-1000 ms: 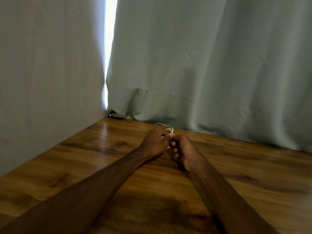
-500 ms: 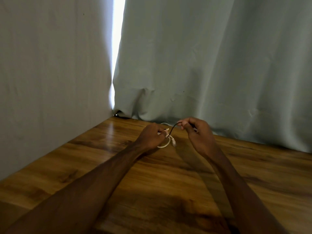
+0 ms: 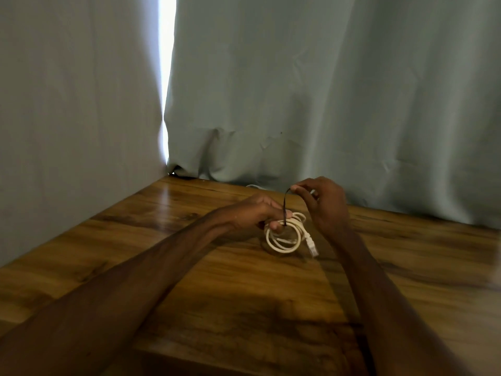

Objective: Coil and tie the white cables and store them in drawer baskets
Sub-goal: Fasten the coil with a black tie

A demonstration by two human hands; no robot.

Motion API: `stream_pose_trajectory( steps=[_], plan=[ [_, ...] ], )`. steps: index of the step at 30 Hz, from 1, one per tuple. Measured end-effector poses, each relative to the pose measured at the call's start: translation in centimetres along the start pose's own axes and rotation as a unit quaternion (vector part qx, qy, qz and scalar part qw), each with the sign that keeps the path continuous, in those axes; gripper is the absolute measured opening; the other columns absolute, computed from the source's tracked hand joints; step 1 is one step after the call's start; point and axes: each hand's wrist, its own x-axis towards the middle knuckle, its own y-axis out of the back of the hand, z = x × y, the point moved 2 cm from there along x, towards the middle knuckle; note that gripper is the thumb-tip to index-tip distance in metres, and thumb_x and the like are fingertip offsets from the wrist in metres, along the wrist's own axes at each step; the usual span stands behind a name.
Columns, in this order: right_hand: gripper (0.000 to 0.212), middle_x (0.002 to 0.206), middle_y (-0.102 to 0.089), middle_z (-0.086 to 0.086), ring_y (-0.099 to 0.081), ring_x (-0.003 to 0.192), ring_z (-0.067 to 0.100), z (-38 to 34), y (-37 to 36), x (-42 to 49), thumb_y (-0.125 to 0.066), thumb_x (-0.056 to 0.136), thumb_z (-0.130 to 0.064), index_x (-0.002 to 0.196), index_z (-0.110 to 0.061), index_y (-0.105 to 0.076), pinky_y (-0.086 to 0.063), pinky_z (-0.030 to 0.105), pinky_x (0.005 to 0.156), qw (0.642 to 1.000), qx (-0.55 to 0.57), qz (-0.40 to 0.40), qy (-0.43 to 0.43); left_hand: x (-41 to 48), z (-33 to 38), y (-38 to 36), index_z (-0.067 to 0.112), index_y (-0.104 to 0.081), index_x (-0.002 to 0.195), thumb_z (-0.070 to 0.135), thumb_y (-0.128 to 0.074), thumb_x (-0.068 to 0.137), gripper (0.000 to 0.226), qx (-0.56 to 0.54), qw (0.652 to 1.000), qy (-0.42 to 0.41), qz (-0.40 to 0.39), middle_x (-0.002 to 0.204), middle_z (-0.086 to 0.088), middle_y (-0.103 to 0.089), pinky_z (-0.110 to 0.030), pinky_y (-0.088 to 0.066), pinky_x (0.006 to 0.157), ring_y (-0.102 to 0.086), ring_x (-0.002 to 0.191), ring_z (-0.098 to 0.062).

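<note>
Head cam: pale grey-green curtain (image 3: 325, 90) fills the back, w/ a second cloth panel (image 3: 76, 104) on the left and a bright gap of light between them. Wood-grain table (image 3: 244, 308) runs below, both forearms reaching over it. Left hand (image 3: 254, 213): fingers curled round the top of the white cable (image 3: 283, 237), gripping it at the bundled part. Cable is wound into a small coil approx. mid-table, just right of the left hand; can't tell if its lower edge touches the wood. Right hand (image 3: 325, 204): thumb + forefinger pinch the upper end of a thin black tie (image 3: 284, 204), other fingers loosely bent. Tie runs down, taut, to the coil top. Clear plug (image 3: 311, 246) sticks out at the coil's lower right.
</note>
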Motion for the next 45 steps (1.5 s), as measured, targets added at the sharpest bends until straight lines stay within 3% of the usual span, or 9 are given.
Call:
stream_pose_trajectory(
  steps=[4,10,13,16,24,29,34,41,45],
  plan=[
    [0.016,0.071,-0.070,-0.009,-0.063,0.059,0.002,-0.1,-0.6,-0.3,-0.069,0.097,-0.024,0.091,-0.014,-0.079,-0.044,0.016,0.060,0.997,0.038,-0.054,-0.035,0.1,-0.3,0.9,0.019,-0.066,0.066,0.030,-0.061,0.098,0.034,-0.002,1.000,0.009,0.025,0.055,0.007,-0.052,-0.026,-0.033,0.057,-0.042,0.051,-0.008],
    [0.024,0.094,-0.078,-0.001,-0.070,0.083,0.011,0.5,-2.4,-0.3,-0.070,0.088,-0.002,0.105,-0.016,-0.079,-0.047,0.018,0.071,0.990,-0.004,-0.135,-0.026,0.2,-0.4,1.6,0.006,-0.068,0.076,0.018,-0.058,0.102,0.029,-0.023,0.997,0.015,0.077,0.052,0.005,-0.053,-0.021,-0.038,0.053,-0.047,0.048,-0.007],
    [0.017,0.092,-0.077,-0.014,-0.066,0.085,-0.001,0.1,-1.8,-0.3,-0.069,0.092,-0.012,0.100,-0.023,-0.081,-0.052,0.028,0.080,0.996,-0.005,-0.083,-0.025,0.1,-0.4,1.4,0.006,-0.070,0.077,0.016,-0.058,0.102,0.029,-0.017,0.998,0.022,0.062,0.053,0.003,-0.051,-0.023,-0.036,0.054,-0.045,0.048,-0.007],
    [0.016,0.086,-0.071,-0.018,-0.063,0.077,-0.015,-0.6,-0.8,-0.1,-0.070,0.093,-0.007,0.098,-0.017,-0.082,-0.046,0.006,0.077,0.998,0.044,-0.037,-0.038,0.1,-0.3,0.9,-0.006,-0.074,0.097,0.015,-0.057,0.102,0.028,0.013,0.998,0.039,0.044,0.054,0.006,-0.054,-0.025,-0.035,0.056,-0.047,0.050,-0.006],
    [0.015,0.092,-0.080,0.006,-0.077,0.085,0.025,-0.8,-1.3,-0.5,-0.075,0.088,-0.003,0.101,-0.008,-0.081,-0.064,0.039,0.079,0.932,0.235,-0.176,-0.214,-0.5,0.2,0.9,0.008,-0.073,0.085,0.011,-0.054,0.103,0.026,0.026,0.997,0.055,0.050,0.054,0.006,-0.057,-0.023,-0.044,0.060,-0.051,0.052,-0.008],
    [0.017,0.092,-0.080,0.007,-0.075,0.082,0.016,-1.5,-0.4,-0.7,-0.067,0.089,-0.006,0.096,-0.010,-0.082,-0.059,0.026,0.072,0.895,0.294,-0.226,-0.247,-0.7,-0.1,1.2,0.020,-0.076,0.073,0.016,-0.056,0.102,0.036,0.042,0.996,0.050,0.058,0.056,0.002,-0.055,-0.029,-0.039,0.062,-0.048,0.056,-0.013],
    [0.019,0.087,-0.080,0.008,-0.075,0.080,0.020,-2.0,-0.5,-0.7,-0.063,0.086,0.000,0.090,-0.005,-0.081,-0.058,0.028,0.068,0.892,0.281,-0.228,-0.272,-0.2,-0.6,1.3,-0.011,-0.071,0.094,0.016,-0.056,0.102,0.032,0.035,0.996,0.054,0.065,0.054,0.004,-0.053,-0.026,-0.042,0.060,-0.049,0.052,-0.010],
    [0.027,0.102,-0.078,0.016,-0.070,0.090,0.028,-0.9,-0.8,-0.7,-0.053,0.090,-0.015,0.098,-0.001,-0.075,-0.053,0.041,0.086,0.864,0.309,-0.229,-0.326,-0.1,-0.7,1.2,0.004,-0.069,0.077,0.013,-0.056,0.099,0.027,-0.015,0.997,0.044,0.059,0.052,0.004,-0.052,-0.030,-0.037,0.059,-0.047,0.050,-0.009],
    [0.024,0.082,-0.072,0.011,-0.066,0.081,0.027,-1.2,-1.2,-1.0,-0.053,0.092,-0.016,0.088,-0.005,-0.073,-0.050,0.036,0.076,0.869,0.285,-0.244,-0.321,0.2,-1.0,1.2,0.011,-0.067,0.062,0.011,-0.058,0.098,0.036,-0.046,0.994,0.032,0.097,0.051,0.007,-0.051,-0.029,-0.036,0.059,-0.046,0.052,-0.010]
  ],
)
